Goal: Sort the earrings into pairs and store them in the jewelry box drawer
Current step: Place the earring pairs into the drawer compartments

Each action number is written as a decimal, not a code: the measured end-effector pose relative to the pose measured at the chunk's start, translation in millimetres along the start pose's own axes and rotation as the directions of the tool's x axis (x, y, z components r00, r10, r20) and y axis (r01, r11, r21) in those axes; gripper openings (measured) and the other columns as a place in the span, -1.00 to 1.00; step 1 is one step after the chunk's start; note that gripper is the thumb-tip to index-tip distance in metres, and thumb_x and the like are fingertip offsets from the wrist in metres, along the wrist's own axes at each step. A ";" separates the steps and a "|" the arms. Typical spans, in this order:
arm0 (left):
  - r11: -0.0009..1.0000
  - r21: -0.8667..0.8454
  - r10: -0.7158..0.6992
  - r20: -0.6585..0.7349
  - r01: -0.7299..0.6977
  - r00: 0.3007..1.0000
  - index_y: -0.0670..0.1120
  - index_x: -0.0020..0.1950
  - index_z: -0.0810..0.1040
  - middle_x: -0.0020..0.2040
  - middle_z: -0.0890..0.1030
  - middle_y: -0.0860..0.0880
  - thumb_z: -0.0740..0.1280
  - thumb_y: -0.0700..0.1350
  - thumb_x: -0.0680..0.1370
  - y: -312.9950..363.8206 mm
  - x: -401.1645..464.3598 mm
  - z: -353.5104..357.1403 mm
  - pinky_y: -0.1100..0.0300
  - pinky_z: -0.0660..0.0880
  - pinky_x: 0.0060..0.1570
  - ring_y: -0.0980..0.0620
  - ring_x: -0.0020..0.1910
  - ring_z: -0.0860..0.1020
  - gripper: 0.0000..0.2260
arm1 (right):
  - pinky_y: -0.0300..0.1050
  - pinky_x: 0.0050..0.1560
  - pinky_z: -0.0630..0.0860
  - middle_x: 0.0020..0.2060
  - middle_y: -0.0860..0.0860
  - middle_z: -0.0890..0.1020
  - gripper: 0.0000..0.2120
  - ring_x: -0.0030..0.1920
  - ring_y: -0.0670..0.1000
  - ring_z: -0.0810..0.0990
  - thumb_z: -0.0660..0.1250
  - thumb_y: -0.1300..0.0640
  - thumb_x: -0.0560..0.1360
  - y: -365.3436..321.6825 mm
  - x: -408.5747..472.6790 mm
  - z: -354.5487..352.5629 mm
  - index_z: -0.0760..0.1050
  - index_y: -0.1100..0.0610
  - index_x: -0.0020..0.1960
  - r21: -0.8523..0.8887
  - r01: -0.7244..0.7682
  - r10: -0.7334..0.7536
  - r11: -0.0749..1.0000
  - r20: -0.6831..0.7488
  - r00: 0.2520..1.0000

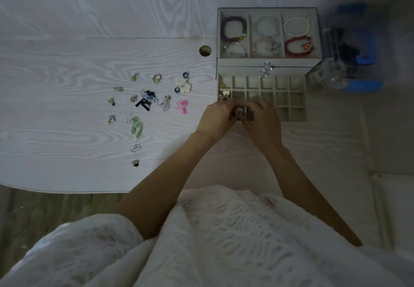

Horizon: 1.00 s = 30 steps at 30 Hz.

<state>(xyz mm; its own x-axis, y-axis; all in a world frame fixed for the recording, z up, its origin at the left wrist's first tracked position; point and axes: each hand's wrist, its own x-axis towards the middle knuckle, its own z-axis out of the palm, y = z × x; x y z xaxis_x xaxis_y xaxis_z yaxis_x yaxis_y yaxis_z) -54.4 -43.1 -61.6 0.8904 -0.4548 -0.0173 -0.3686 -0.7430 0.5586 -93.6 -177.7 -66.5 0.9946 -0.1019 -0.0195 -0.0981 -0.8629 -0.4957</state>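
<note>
Both hands meet over the near left corner of the open jewelry box drawer (291, 98), the tray with many little square slots. The left hand (216, 118) and the right hand (261, 121) are bent in toward each other, and their fingertips pinch something small and pale between them. It looks like an earring (239, 111) or a pair, but it is too small and dim to be sure. So the step in hand looks like putting a matched pair into a slot. The earring sits right at the fingertips, just above the slots at the near left of the drawer. A few slots on the far left already hold things, one a pale heart shape (226, 93). The next move likely calls for letting the pair drop into one empty slot, then reaching left for more. Many earrings are still spread on the white table (67, 85), well to the left of the hands: a pink pair (182, 107), a green pair (136, 126), and white flower ones with blue rings (182, 83). Bracelets (295, 27) lie in the top tray of the box, on the far side.
</note>
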 end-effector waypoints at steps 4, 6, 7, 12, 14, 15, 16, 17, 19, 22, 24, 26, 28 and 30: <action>0.983 0.086 0.172 -0.108 -0.163 0.979 -0.11 0.01 0.60 -0.10 0.65 -0.09 0.34 -0.15 0.46 -9.5 -25.7 -13.9 0.18 0.44 -0.33 -0.11 -0.15 0.58 -0.85 | -0.02 0.00 0.41 -0.02 0.15 0.54 -0.87 0.03 0.21 0.48 0.31 0.16 0.47 5.3 -2.7 1.6 0.61 0.16 -0.06 -0.118 0.070 -0.072 0.991 -0.006 0.997; 0.978 0.106 0.194 -0.178 -0.177 0.965 -0.06 -0.01 0.61 -0.15 0.65 -0.01 0.29 -0.11 0.49 -23.6 -45.6 -26.3 0.20 0.45 -0.38 -0.02 -0.19 0.58 -0.86 | -0.02 0.01 0.40 0.00 0.15 0.53 -0.87 0.03 0.21 0.46 0.28 0.18 0.48 0.8 -5.9 1.3 0.59 0.18 -0.06 -0.157 0.093 -0.099 0.983 -0.025 0.995; 0.984 0.088 0.172 -0.212 -0.157 0.962 -0.05 0.00 0.61 -0.16 0.65 0.02 0.28 -0.10 0.51 -31.9 -55.9 -32.4 0.22 0.45 -0.38 0.01 -0.19 0.58 -0.86 | -0.02 0.01 0.39 -0.01 0.15 0.53 -0.87 0.02 0.20 0.46 0.27 0.20 0.48 -2.7 -7.5 0.2 0.58 0.20 -0.07 -0.163 0.111 -0.121 0.980 -0.048 0.992; 0.976 -0.126 -0.214 -0.377 0.179 0.901 -0.08 0.05 0.60 -0.12 0.65 -0.02 0.28 -0.15 0.53 -86.3 -113.2 -62.8 0.16 0.53 -0.27 0.04 -0.19 0.57 -0.85 | -0.01 0.05 0.41 -0.04 0.14 0.57 -0.86 0.02 0.17 0.48 0.26 0.23 0.46 -48.8 -11.4 6.4 0.59 0.21 -0.06 -0.046 0.323 -0.325 0.945 -0.053 0.944; 0.886 -0.310 -0.448 -0.381 0.344 0.809 -0.08 0.09 0.58 -0.05 0.64 -0.02 0.32 -0.20 0.51 -110.7 -127.4 -74.0 0.12 0.56 -0.16 0.05 -0.14 0.58 -0.82 | -0.01 0.03 0.45 -0.05 0.13 0.58 -0.85 0.01 0.17 0.50 0.30 0.25 0.46 -76.4 -13.2 17.6 0.58 0.21 0.00 0.024 0.402 -0.402 0.915 0.027 0.915; 0.839 -0.365 -0.526 -0.358 0.403 0.772 -0.08 0.12 0.57 0.00 0.63 -0.02 0.34 -0.22 0.50 -122.7 -131.5 -79.4 0.12 0.56 -0.12 0.06 -0.10 0.57 -0.79 | 0.00 0.01 0.47 -0.04 0.12 0.58 -0.83 0.00 0.17 0.51 0.32 0.25 0.46 -90.1 -14.4 25.2 0.57 0.21 0.04 0.066 0.425 -0.429 0.903 0.078 0.900; 0.808 -0.379 -0.574 -0.329 0.451 0.750 -0.08 0.16 0.56 0.04 0.61 -0.04 0.36 -0.22 0.48 -136.3 -135.4 -85.8 0.15 0.55 -0.09 0.06 -0.07 0.57 -0.75 | 0.00 0.00 0.49 -0.02 0.12 0.58 -0.81 0.02 0.16 0.51 0.34 0.24 0.47 -106.0 -14.1 35.5 0.56 0.20 0.08 0.105 0.435 -0.447 0.894 0.140 0.884; 0.793 -0.364 -0.595 -0.293 0.488 0.748 -0.08 0.19 0.54 0.09 0.58 -0.06 0.38 -0.22 0.47 -146.4 -136.3 -90.3 0.19 0.52 -0.08 0.06 -0.06 0.55 -0.71 | 0.02 0.00 0.51 0.01 0.11 0.58 -0.77 0.04 0.15 0.51 0.34 0.21 0.47 -118.9 -13.0 45.4 0.54 0.19 0.12 0.139 0.431 -0.451 0.892 0.199 0.870; 0.799 -0.295 -0.593 -0.238 0.525 0.769 -0.08 0.23 0.52 0.14 0.53 -0.10 0.41 -0.20 0.45 -161.8 -135.3 -97.4 0.22 0.48 -0.05 0.07 -0.05 0.52 -0.65 | 0.05 -0.01 0.54 0.10 0.09 0.54 -0.68 0.10 0.12 0.51 0.36 0.16 0.47 -143.3 -6.9 67.4 0.47 0.16 0.21 0.185 0.401 -0.440 0.897 0.299 0.847; 0.846 -0.158 -0.531 -0.181 0.509 0.828 -0.10 0.26 0.49 0.18 0.51 -0.13 0.41 -0.16 0.45 -172.9 -128.8 -102.2 0.17 0.45 -0.02 -0.04 0.01 0.53 -0.61 | 0.05 0.01 0.53 0.20 0.10 0.46 -0.54 0.16 0.10 0.49 0.36 0.07 0.47 -173.2 5.8 96.6 0.35 0.16 0.31 0.150 0.363 -0.392 0.920 0.404 0.826; 0.862 -0.098 -0.506 -0.156 0.497 0.848 -0.10 0.25 0.50 0.17 0.51 -0.15 0.41 -0.14 0.44 -177.4 -124.1 -104.0 0.10 0.45 0.00 -0.11 0.04 0.53 -0.62 | -0.01 -0.02 0.52 0.20 0.12 0.43 -0.51 0.14 0.10 0.48 0.37 0.05 0.46 -189.9 13.2 111.6 0.33 0.18 0.31 0.076 0.371 -0.365 0.925 0.439 0.821; 0.857 -0.086 -0.515 -0.133 0.508 0.847 -0.11 0.24 0.51 0.16 0.51 -0.17 0.39 -0.14 0.45 -179.8 -119.6 -104.3 0.08 0.44 0.01 -0.15 0.05 0.53 -0.64 | -0.07 -0.13 0.47 0.17 0.13 0.43 -0.54 0.10 0.12 0.48 0.35 0.06 0.46 -201.2 18.5 122.5 0.35 0.20 0.28 0.007 0.398 -0.359 0.917 0.447 0.819; 0.854 -0.078 -0.520 -0.117 0.514 0.846 -0.13 0.22 0.53 0.14 0.52 -0.18 0.37 -0.15 0.47 -179.8 -117.1 -102.7 0.11 0.42 -0.01 -0.15 0.02 0.53 -0.68 | -0.09 -0.20 0.39 0.13 0.14 0.45 -0.61 0.06 0.14 0.49 0.32 0.10 0.47 -206.1 20.9 127.4 0.37 0.21 0.24 -0.029 0.419 -0.364 0.908 0.442 0.820; 0.862 -0.070 -0.508 -0.117 0.503 0.854 -0.13 0.17 0.56 0.09 0.53 -0.17 0.39 -0.16 0.46 -180.3 -117.1 -101.6 0.13 0.42 -0.05 -0.14 -0.03 0.55 -0.71 | -0.07 -0.21 0.40 0.10 0.14 0.47 -0.69 0.02 0.15 0.51 0.30 0.12 0.49 -205.9 22.1 127.6 0.40 0.21 0.19 -0.023 0.417 -0.369 0.909 0.423 0.828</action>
<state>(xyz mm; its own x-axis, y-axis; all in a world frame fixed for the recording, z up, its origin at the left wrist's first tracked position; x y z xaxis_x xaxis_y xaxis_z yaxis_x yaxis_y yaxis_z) -65.1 194.0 -76.1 0.9785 0.0465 -0.2011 0.1488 -0.8342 0.5310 -47.2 60.9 -75.7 0.8737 0.4436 -0.1999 0.3249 -0.8378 -0.4388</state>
